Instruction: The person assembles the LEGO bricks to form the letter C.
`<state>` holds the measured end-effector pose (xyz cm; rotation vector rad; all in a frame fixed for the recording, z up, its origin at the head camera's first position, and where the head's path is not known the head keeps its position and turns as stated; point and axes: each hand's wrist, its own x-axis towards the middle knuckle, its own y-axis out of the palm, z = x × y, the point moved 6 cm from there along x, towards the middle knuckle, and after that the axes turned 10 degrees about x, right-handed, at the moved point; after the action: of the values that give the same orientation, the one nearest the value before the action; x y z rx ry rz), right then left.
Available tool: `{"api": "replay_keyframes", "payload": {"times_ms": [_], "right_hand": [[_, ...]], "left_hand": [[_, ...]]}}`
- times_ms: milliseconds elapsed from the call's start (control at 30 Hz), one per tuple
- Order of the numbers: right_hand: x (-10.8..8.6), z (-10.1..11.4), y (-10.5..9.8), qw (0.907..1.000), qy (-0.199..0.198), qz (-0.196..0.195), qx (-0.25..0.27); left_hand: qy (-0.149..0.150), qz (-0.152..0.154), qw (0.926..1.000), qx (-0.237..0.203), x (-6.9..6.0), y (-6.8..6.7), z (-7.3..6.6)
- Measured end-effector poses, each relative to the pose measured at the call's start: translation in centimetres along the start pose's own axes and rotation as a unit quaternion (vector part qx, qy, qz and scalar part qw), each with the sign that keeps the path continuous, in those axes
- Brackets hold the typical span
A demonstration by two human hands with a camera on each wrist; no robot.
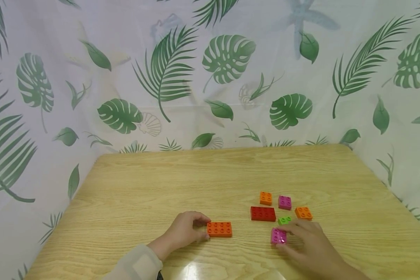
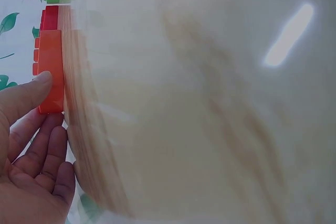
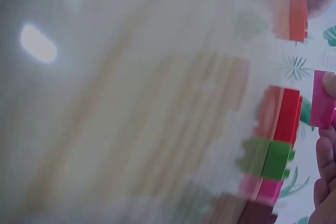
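Sitting on the wood-grain tabletop, the orange eight-stud toy brick has its left end pinched by the left hand. The right hand pinches a smaller magenta four-stud brick over to the right, seemingly just off the surface. Both look like hard plastic, so probably light, stiff, kinda slick, tough to break. I'd grab opposite side walls, studs clear.

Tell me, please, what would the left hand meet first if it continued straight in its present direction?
Led by its orange brick, the left hand would probably meet the red brick first; the exact line and depth are unclear.
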<state>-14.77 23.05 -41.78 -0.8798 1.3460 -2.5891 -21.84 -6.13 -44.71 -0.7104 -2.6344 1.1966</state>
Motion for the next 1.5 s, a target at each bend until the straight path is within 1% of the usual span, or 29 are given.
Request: {"api": "replay_keyframes", "payload": {"times_ms": [133, 200, 333, 433, 500, 700, 833, 933, 1233, 1500], "right_hand": [[1.2, 0.9, 0.9, 0.9993, -0.035, -0.009, 0.013], [1.8, 1.3, 1.4, 0.9989, -0.038, -0.006, 0.029], [3.0, 2.1, 2.3, 0.9958, -0.068, -0.012, 0.061], [3.8, 2.6, 2.9, 0.9928, -0.093, -0.017, 0.073], [4.3, 2.8, 3.4, 0.9918, -0.097, -0.014, 0.082], [5.5, 3.2, 4.7, 0.9896, -0.092, 0.012, 0.11], [6.1, 3.5, 5.7, 0.9898, -0.087, 0.037, 0.106], [6.5, 3.6, 6.2, 0.9897, -0.074, 0.057, 0.109], [7.2, 3.8, 7.1, 0.9867, -0.049, 0.102, 0.117], [7.3, 3.9, 7.6, 0.9816, -0.014, 0.141, 0.128]], "left_hand": [[0.0, 0.0, 1.0, 0.001, 0.0, 0.0, 0.0], [0.0, 0.001, 1.0, 0.0, 0.0, 0.0, 0.1], [-0.003, 0.003, 1.0, -0.005, 0.1, 0.1, 0.2], [-0.005, 0.004, 1.0, -0.005, 0.1, 0.1, 0.3], [-0.007, 0.005, 1.0, -0.003, 0.2, 0.1, 0.4], [-0.006, 0.001, 1.0, 0.004, 0.1, 0.1, 0.3], [-0.002, -0.001, 1.0, 0.002, 0.0, 0.0, 0.1], [-0.001, -0.001, 1.0, 0.001, -0.1, -0.1, 0.0], [0.002, -0.001, 1.0, 0.003, 0.0, 0.0, 0.2], [0.002, -0.001, 1.0, 0.004, 0.1, 0.0, 0.1]]}}
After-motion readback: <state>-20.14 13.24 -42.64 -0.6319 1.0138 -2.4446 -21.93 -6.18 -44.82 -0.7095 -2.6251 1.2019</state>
